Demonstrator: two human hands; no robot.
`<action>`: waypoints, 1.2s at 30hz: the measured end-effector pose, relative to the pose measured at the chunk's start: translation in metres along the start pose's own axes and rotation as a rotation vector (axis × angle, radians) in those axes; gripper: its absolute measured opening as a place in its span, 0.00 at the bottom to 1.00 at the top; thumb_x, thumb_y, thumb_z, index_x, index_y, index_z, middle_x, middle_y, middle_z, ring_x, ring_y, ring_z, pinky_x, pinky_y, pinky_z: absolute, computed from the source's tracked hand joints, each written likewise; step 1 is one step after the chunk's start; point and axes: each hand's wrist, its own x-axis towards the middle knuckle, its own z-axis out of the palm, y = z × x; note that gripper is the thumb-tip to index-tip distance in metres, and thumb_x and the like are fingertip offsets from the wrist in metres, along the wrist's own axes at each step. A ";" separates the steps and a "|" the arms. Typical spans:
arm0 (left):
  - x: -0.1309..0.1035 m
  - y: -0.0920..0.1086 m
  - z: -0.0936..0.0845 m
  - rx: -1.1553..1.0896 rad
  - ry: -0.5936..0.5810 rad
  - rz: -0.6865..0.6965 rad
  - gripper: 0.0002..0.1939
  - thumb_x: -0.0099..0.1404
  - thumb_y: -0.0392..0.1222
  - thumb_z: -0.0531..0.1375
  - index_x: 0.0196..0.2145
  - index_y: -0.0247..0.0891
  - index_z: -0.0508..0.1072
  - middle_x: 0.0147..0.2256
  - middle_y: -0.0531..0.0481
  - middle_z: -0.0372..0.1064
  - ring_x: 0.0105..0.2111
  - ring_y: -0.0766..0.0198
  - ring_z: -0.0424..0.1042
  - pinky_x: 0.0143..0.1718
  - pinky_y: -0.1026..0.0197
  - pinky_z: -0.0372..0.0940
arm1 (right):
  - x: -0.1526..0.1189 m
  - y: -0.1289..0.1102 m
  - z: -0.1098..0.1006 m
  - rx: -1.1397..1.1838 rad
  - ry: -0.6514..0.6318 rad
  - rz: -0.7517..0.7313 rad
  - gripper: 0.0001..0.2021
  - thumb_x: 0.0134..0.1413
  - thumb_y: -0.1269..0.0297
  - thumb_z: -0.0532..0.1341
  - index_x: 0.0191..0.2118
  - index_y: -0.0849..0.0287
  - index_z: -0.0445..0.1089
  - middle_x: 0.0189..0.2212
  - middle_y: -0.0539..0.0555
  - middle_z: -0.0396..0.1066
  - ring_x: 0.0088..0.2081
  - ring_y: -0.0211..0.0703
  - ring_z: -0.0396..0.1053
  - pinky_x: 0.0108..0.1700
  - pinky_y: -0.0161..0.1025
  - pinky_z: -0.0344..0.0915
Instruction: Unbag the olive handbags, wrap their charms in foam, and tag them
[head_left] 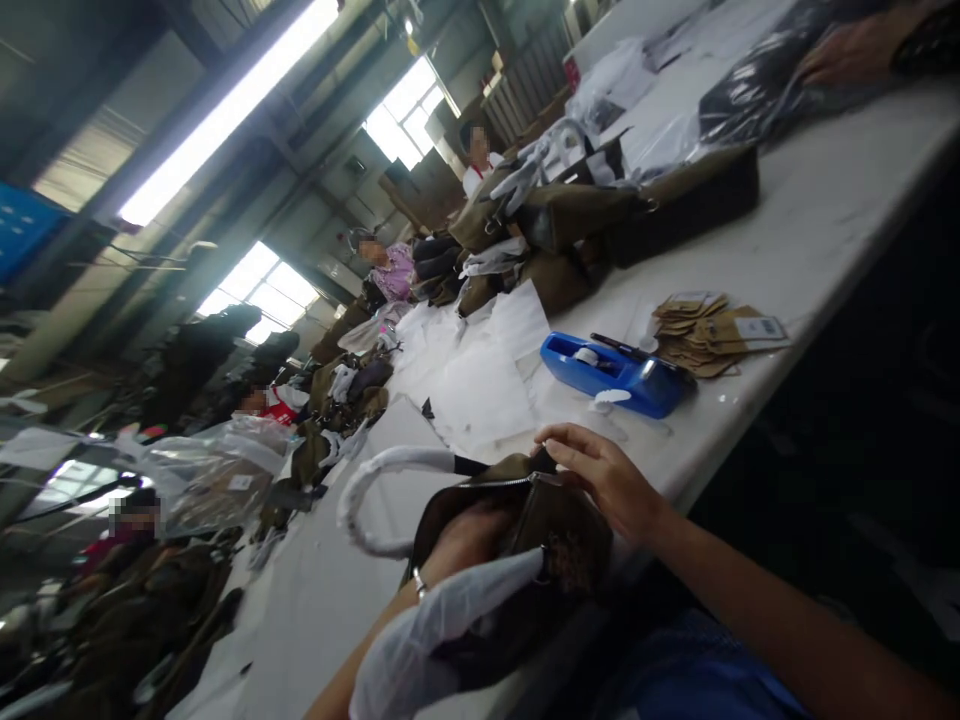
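Note:
A dark olive-brown handbag [517, 620] lies at the near edge of the white table, its zipped top open. One handle [375, 490] is wrapped in white material and arches to the left; white wrapping [420, 640] also covers the part nearest me. Inside the bag's opening is my left hand [472, 535], its fingers hidden by the bag wall. At the far right end of the zipper, my right hand [596, 475] rests with fingers stretched out, the fingertips against the bag's edge.
Beyond the bag stand a blue tape dispenser [607, 375], a pen [622, 347] and a stack of brown tags [712, 335]. White paper sheets [487, 380] lie mid-table. More bags [585, 210] pile up behind. At top right a co-worker's hand [855, 50] touches a plastic-wrapped dark item [750, 95].

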 end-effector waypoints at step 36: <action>0.012 0.026 -0.020 0.175 0.143 0.009 0.19 0.72 0.55 0.59 0.51 0.39 0.71 0.45 0.47 0.75 0.40 0.54 0.79 0.37 0.56 0.73 | -0.004 0.004 0.022 -0.831 0.125 -0.328 0.18 0.61 0.46 0.59 0.41 0.56 0.73 0.36 0.54 0.77 0.40 0.51 0.73 0.42 0.43 0.67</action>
